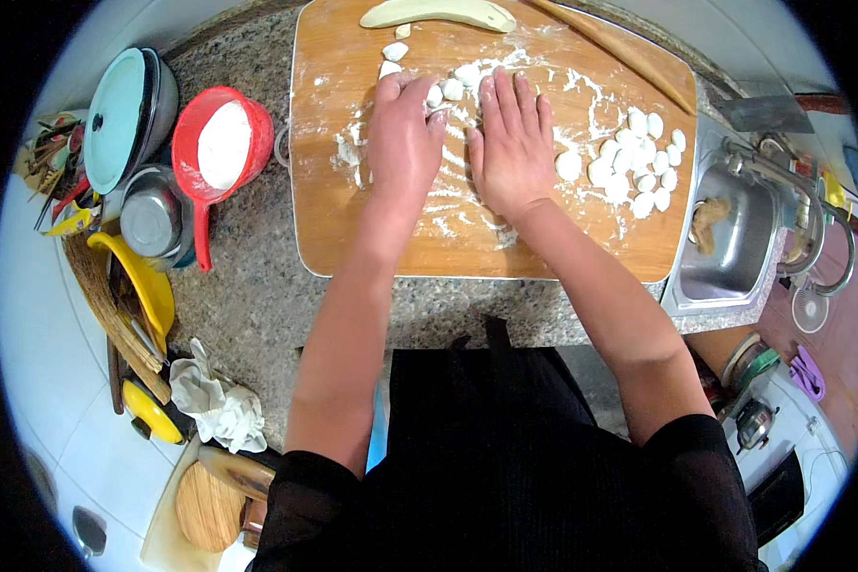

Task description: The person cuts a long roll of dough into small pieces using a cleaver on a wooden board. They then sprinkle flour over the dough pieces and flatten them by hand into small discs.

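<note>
My right hand (pixel 515 146) lies flat, palm down, on the floured wooden board (pixel 357 243), fingers extended and slightly apart. Whatever is under its palm is hidden. My left hand (pixel 406 139) rests on the board with curled fingers, beside small dough pieces (pixel 452 89); its grip is hidden. More cut dough pieces (pixel 395 51) lie just beyond it. To the right of my right hand is a flattened dough disc (pixel 568 166), followed by a cluster of several floured dough discs (pixel 622 159). A long dough roll (pixel 440 14) lies along the far edge.
A tapered wooden rolling pin (pixel 622 57) lies at the board's far right. Left of the board stand a red handled scoop (pixel 186 161) of flour, a metal bowl (pixel 151 214) and a lidded pot (pixel 116 121). A cleaver (pixel 761 118) and steel sink (pixel 733 243) are at right.
</note>
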Tool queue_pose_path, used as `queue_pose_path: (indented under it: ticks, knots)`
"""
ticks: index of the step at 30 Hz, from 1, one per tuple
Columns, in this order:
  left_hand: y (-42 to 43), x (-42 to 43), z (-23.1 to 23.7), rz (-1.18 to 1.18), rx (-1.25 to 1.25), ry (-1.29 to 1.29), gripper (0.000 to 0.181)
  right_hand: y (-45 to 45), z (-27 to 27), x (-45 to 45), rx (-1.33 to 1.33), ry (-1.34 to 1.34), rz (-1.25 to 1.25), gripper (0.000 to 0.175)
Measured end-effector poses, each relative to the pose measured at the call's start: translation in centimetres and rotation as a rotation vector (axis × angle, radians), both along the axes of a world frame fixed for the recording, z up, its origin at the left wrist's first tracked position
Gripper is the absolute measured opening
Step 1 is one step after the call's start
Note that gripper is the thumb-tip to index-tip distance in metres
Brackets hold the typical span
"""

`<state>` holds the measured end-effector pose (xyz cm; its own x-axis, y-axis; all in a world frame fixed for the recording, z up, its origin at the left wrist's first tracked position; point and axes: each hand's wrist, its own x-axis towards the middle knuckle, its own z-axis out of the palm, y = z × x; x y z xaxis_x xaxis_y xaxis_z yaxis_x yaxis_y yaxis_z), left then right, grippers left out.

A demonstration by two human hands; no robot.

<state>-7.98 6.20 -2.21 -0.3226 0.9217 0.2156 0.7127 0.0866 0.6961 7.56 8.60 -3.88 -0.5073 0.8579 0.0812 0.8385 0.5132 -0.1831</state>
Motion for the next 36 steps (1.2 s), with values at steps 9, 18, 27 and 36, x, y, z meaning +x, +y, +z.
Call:
queue_pose_path:
  ticks: [9, 18, 27, 36]
  knots:
    - [-2.1, 2.9, 0.0, -0.038, -0.091, -0.032, 0.027, 2.4, -0.7, 1.5, 0.066, -0.003, 0.08, 0.06]
    - [-5.6, 8.9, 2.8, -0.094, -0.161, -0.319, 0.03, 4.2, 1.6, 5.8, 0.075, -0.016, 0.074, 0.049]
    - [0.0, 2.1, 0.9, 0.087, 0.023, -0.229, 0.032, -0.1, 0.0, 0.5, 0.028, 0.019, -0.024, 0.062]
    - [0.3, 2.6, -0.3, 0.006, -0.026, -0.004, 0.033, 1.8, -0.3, 1.0, 0.042, 0.068, 0.012, 0.057]
